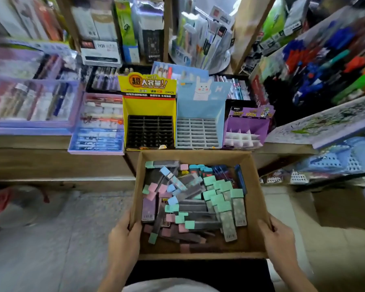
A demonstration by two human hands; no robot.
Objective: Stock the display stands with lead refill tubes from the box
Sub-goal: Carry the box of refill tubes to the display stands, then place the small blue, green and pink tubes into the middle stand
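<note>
So that the tubes (195, 204) sit near the twelve o'clock stands (150, 131), the left hand (124, 234) and right hand (279, 234) clutch the box (256, 186).

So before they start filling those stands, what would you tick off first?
1. Firm hold: ok. The left hand and right hand grip the box by its sides.
2. Stock available: ok. Many tubes lie loose in the box.
3. Room in the yellow stand: ok, its slots look empty.
4. Room in the blue stand and purple stand: ok, both look empty.
5. A hand free to pick: not ok, both hands hold the box.
6. Which tube suits which stand: cannot tell.
</note>
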